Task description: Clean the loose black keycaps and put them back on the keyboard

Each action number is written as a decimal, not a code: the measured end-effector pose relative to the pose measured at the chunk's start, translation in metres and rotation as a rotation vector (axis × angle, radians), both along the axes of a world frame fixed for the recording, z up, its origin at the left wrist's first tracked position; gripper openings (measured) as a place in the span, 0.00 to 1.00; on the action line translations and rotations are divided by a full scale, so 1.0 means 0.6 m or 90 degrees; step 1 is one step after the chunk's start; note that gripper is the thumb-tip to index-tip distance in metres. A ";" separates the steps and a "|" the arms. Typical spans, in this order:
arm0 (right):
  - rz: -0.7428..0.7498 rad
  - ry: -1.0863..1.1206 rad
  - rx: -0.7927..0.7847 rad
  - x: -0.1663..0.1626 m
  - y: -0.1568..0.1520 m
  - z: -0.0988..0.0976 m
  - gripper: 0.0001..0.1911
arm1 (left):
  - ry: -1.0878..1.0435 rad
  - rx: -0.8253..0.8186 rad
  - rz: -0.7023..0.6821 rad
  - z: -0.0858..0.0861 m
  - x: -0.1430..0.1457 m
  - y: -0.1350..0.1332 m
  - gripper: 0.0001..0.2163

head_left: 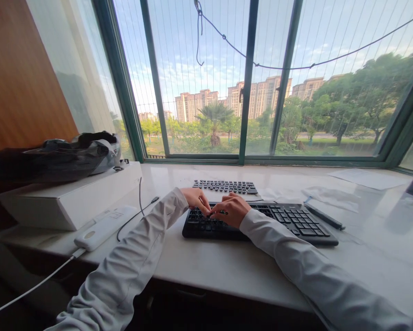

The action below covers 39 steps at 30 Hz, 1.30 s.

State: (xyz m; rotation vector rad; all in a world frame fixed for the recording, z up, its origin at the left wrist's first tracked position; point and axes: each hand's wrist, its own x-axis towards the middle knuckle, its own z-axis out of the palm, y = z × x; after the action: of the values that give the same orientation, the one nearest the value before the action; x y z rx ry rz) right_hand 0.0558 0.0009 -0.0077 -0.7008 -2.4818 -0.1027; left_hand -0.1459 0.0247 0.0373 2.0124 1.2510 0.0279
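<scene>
Beneath curled fingers (223, 209), grip unclear, the black keyboard (289, 216) runs lengthwise left to right.

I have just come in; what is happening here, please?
A person in light grey sleeves has both bare hands on a wide black keyboard. The left hand and right hand meet over its left part; whether they pinch something is too small to tell. Behind it, small black keycaps lie in rows on the glossy white ledge.
</scene>
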 end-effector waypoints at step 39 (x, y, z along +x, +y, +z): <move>-0.096 -0.088 -0.044 -0.011 -0.011 0.001 0.18 | 0.023 -0.026 0.030 -0.010 -0.003 -0.004 0.21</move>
State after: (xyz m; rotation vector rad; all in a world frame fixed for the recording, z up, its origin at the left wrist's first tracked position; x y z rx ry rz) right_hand 0.0495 -0.0056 -0.0073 -0.9396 -2.5714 -0.1256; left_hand -0.1474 0.0223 0.0310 1.9575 1.3113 -0.0119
